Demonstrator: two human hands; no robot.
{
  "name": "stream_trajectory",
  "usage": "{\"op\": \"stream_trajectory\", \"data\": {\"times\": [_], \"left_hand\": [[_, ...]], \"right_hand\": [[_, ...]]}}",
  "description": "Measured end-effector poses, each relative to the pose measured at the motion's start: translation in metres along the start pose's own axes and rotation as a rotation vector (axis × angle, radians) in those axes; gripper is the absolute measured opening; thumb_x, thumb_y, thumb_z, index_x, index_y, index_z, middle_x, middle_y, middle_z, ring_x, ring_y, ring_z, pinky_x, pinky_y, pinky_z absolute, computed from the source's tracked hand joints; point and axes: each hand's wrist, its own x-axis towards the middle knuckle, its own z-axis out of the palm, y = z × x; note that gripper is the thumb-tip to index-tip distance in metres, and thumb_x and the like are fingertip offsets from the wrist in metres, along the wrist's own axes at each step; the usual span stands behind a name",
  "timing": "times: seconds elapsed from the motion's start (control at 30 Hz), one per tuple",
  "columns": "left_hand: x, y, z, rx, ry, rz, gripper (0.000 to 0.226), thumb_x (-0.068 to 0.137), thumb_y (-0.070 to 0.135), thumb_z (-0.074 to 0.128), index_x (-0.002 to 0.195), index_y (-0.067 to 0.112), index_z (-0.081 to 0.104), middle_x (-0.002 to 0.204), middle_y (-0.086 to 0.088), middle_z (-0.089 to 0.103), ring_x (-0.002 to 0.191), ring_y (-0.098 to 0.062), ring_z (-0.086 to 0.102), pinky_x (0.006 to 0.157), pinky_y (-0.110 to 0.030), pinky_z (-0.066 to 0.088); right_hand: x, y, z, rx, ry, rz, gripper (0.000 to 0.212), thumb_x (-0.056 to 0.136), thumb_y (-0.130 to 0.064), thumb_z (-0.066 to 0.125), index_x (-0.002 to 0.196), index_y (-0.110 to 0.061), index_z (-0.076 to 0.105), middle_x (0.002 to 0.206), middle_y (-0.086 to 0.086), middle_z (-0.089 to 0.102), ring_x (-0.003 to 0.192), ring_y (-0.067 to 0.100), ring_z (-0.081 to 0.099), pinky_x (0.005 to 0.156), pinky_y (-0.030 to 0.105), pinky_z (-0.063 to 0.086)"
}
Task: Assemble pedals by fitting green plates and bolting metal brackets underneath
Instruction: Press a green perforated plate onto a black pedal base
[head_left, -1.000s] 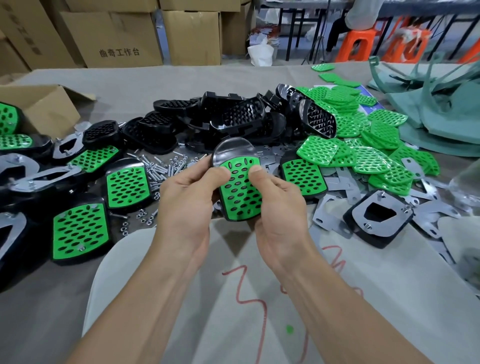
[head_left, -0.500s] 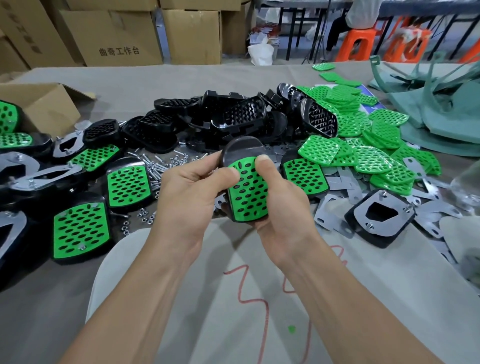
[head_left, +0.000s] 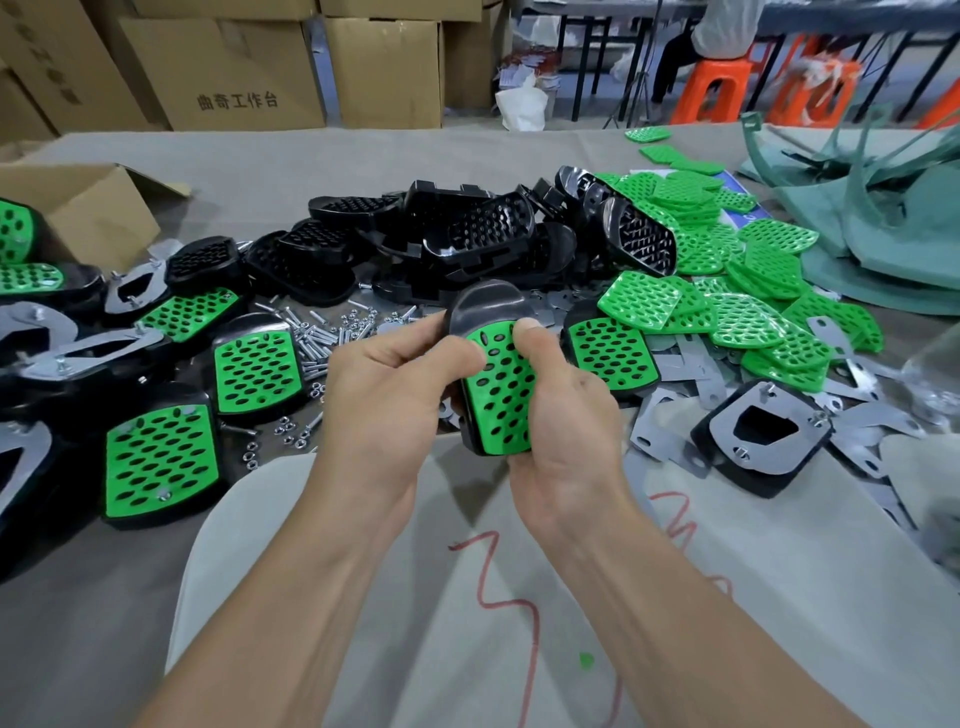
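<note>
Pedal (head_left: 488, 312) is sitting clamped between both your hands, above the pale sheet (head_left: 519, 649) with the red scribble that is lying nearest you. Your left hand (head_left: 384, 400) is gripping its left edge, with the thumb pressing on the green plate (head_left: 501, 400). Your right hand (head_left: 563, 415) is wrapping round the right edge, its thumb pressing near the plate's top. The plate is lying in the black body, whose bare rounded end is pointing away from you.

Just left of your hands, finished pedals (head_left: 156, 462) are lying face up on the table (head_left: 363, 156), and bolts and nuts (head_left: 332, 332) are lying scattered just beyond them. To your right, flat metal brackets (head_left: 670, 436) are lying spread over the table, and an upturned pedal (head_left: 763, 441) with a bracket bolted on is resting among them.

Farther out, empty black shells (head_left: 467, 234) are lying heaped in the middle, with loose green plates (head_left: 727, 296) heaped to their right. Cardboard boxes (head_left: 234, 78) are standing behind the table.
</note>
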Motion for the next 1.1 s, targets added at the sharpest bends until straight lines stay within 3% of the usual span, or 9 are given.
{"op": "stream_trajectory", "data": {"times": [0.2,0.33,0.43,0.5,0.57,0.63,0.77,1.0,1.1], "left_hand": [[-0.002,-0.004,0.002,0.005,-0.019,-0.02,0.029,0.09,-0.003,0.061,0.1,0.015,0.082,0.088,-0.002,0.078,0.072,-0.011,0.068,0.062,-0.018,0.053],[0.0,0.001,-0.006,0.187,-0.126,0.026,0.029,0.094,0.004,0.063,0.11,0.023,0.08,0.102,0.003,0.08,0.092,-0.008,0.073,0.076,-0.016,0.054],[0.004,0.008,-0.019,0.363,-0.146,0.032,0.018,0.094,0.033,0.068,0.105,0.025,0.08,0.098,-0.007,0.078,0.095,-0.012,0.072,0.089,-0.042,0.06],[0.006,0.006,-0.022,0.574,-0.027,0.075,0.049,0.083,0.063,0.063,0.092,0.018,0.078,0.094,-0.02,0.072,0.077,-0.017,0.062,0.085,-0.056,0.057],[0.007,0.006,-0.02,0.717,0.056,0.141,0.065,0.076,0.075,0.054,0.085,0.013,0.074,0.083,-0.017,0.07,0.069,-0.029,0.058,0.076,-0.053,0.053],[0.007,0.005,-0.019,0.714,0.033,0.105,0.071,0.074,0.078,0.05,0.084,0.011,0.072,0.078,-0.012,0.068,0.073,-0.029,0.06,0.074,-0.05,0.053],[0.009,-0.006,-0.02,0.67,-0.023,0.043,0.069,0.073,0.079,0.046,0.082,0.014,0.065,0.06,0.007,0.061,0.056,-0.009,0.052,0.064,-0.039,0.044],[0.012,-0.013,-0.017,0.467,-0.038,0.051,0.072,0.071,0.067,0.056,0.081,-0.004,0.062,0.066,-0.002,0.048,0.061,-0.013,0.042,0.062,-0.035,0.036],[0.011,-0.013,-0.011,0.329,-0.023,0.038,0.073,0.07,0.064,0.06,0.078,-0.009,0.056,0.065,-0.006,0.043,0.062,-0.016,0.038,0.06,-0.034,0.033]], "right_hand": [[0.001,0.001,0.0,-0.044,0.019,-0.059,0.03,0.093,-0.027,0.068,0.067,-0.016,0.079,0.072,0.005,0.073,0.062,0.02,0.067,0.054,0.029,0.054],[0.005,-0.003,-0.001,-0.077,0.042,-0.083,0.033,0.092,-0.028,0.069,0.07,-0.004,0.075,0.071,0.009,0.067,0.064,0.021,0.062,0.056,0.029,0.051],[0.003,-0.007,0.001,-0.133,0.021,-0.115,0.057,0.082,-0.037,0.071,0.079,0.017,0.056,0.075,0.011,0.051,0.066,0.025,0.044,0.057,0.039,0.037],[0.001,-0.008,0.003,-0.169,0.008,-0.156,0.06,0.082,-0.037,0.071,0.071,0.016,0.046,0.078,0.009,0.044,0.069,0.024,0.036,0.059,0.04,0.03],[-0.001,-0.01,0.004,-0.172,-0.001,-0.157,0.058,0.084,-0.034,0.07,0.069,0.016,0.044,0.078,0.009,0.044,0.069,0.023,0.037,0.058,0.04,0.03],[-0.001,-0.011,0.004,-0.178,-0.011,-0.142,0.06,0.082,-0.036,0.071,0.071,0.017,0.044,0.079,0.011,0.045,0.071,0.024,0.038,0.059,0.041,0.032],[-0.002,-0.011,0.004,-0.208,-0.032,-0.144,0.068,0.078,-0.042,0.071,0.072,0.018,0.041,0.074,0.009,0.037,0.067,0.025,0.033,0.055,0.043,0.028],[0.001,-0.012,0.004,-0.225,-0.067,-0.117,0.082,0.072,-0.048,0.073,0.093,0.027,0.047,0.081,0.015,0.052,0.069,0.026,0.046,0.058,0.038,0.037],[0.006,-0.01,0.003,-0.229,-0.053,-0.133,0.071,0.078,-0.043,0.072,0.084,0.024,0.049,0.076,0.013,0.05,0.066,0.025,0.043,0.052,0.032,0.036]]}}
